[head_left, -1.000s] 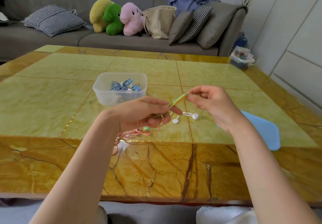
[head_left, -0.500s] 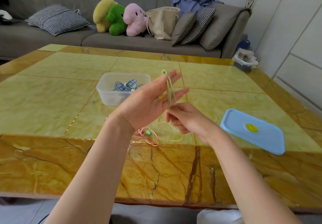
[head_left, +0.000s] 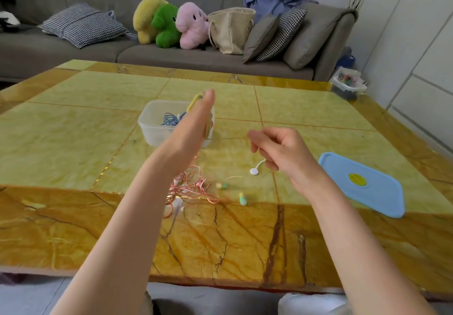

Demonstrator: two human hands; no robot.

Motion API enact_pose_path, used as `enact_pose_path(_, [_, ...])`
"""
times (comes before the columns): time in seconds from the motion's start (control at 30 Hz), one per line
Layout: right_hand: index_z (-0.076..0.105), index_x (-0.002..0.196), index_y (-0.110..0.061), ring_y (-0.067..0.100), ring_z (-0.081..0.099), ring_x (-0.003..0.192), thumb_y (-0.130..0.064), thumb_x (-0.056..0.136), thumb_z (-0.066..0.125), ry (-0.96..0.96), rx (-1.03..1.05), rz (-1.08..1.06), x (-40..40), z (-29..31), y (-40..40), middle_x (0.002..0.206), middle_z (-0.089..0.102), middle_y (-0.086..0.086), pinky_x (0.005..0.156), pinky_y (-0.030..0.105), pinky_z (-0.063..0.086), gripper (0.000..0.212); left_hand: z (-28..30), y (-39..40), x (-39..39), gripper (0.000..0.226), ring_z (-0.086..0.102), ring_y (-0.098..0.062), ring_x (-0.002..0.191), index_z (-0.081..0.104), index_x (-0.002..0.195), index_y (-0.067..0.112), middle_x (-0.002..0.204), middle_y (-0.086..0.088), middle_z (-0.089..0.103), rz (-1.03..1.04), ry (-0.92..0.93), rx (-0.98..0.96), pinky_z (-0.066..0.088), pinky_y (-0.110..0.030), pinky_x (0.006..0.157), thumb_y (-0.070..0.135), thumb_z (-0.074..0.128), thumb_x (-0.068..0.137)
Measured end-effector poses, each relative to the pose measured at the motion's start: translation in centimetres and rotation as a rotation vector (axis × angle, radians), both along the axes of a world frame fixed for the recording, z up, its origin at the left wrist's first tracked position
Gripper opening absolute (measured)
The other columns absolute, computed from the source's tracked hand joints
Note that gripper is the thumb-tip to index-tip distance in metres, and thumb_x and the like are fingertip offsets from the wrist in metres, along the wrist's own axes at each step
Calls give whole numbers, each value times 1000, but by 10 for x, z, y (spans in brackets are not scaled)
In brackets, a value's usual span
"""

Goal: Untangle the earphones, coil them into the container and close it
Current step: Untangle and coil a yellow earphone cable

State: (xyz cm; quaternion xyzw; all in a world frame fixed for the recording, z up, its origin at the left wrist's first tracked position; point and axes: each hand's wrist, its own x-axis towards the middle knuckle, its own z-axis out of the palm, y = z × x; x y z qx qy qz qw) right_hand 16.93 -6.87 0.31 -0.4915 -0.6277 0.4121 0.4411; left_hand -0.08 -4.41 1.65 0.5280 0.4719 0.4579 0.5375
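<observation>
My left hand reaches forward with straight fingers, in front of the clear container. A yellow-green earphone cable is wound in loops round its fingers. My right hand hovers to the right with curled fingers and pinches the end of that cable, from which a white earbud hangs just above the table. Blue earphones lie coiled inside the container. A tangled pink-orange earphone cable lies on the table under my left forearm. The blue lid lies flat at the right.
Two small pastel earbuds lie near the pink tangle on the yellow marble table. A grey sofa with cushions, plush toys and a bag stands behind. A small box sits past the table's far right corner.
My left hand has moved forward toward the container and turned edge-on. My right hand has swung out from under it to the right, drawing the cable end and white earbud along.
</observation>
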Motion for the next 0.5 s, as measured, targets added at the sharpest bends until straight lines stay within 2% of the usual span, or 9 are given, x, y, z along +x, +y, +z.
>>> enact_pose_path(0.07, [59,57,-14,6,27,40,-22,91,58,33,69,-61,1,-1,1,43,31,-10,42,17,27,35,-11,-2,3,78,40,-11,131,26,146,24,149,6,32,-125,210,14,21,-41,115,72,30,84])
enact_pose_path(0.13, [61,54,-20,7,28,42,-24,89,61,57,118,-115,2,-2,2,45,32,-6,44,18,27,36,-15,-8,8,71,56,-13,115,31,143,19,137,6,49,-264,299,-35,31,-40,111,65,21,90])
enact_pose_path(0.17, [62,52,-21,8,28,44,-25,88,62,50,133,-135,3,-1,3,46,33,-4,45,20,27,36,-14,-11,11,70,63,-14,103,36,141,17,126,6,58,-317,325,-51,39,-37,104,63,16,91])
enact_pose_path(0.23, [64,53,-22,10,29,46,-27,87,63,33,143,-153,5,-1,3,49,36,0,47,24,27,35,-10,-16,16,74,64,-14,74,47,132,12,110,1,68,-390,316,-67,46,-27,76,61,10,92])
enact_pose_path(0.27, [65,54,-21,10,29,47,-28,86,64,32,143,-155,7,-1,3,50,37,1,48,25,27,33,-8,-17,18,76,59,-13,63,52,127,9,105,-2,70,-418,295,-80,43,-25,65,61,8,92])
enact_pose_path(0.33, [65,55,-20,12,30,48,-34,81,67,39,143,-154,10,1,2,52,42,5,49,26,29,30,-4,-19,20,82,47,-12,53,59,118,7,97,-7,71,-494,243,-102,38,-22,55,62,4,91])
enact_pose_path(0.4, [65,55,-20,10,36,48,-34,78,70,61,148,-171,14,3,2,54,50,6,49,21,32,28,-1,-20,21,87,39,-12,50,62,114,6,93,-10,70,-600,136,-123,37,-20,51,64,4,87])
enact_pose_path(0.5, [67,64,-10,12,40,48,-21,83,69,144,110,-159,18,3,3,53,51,4,46,20,33,22,4,-23,21,89,43,-11,49,60,117,4,104,-12,67,-730,-199,-147,37,-21,53,68,8,82])
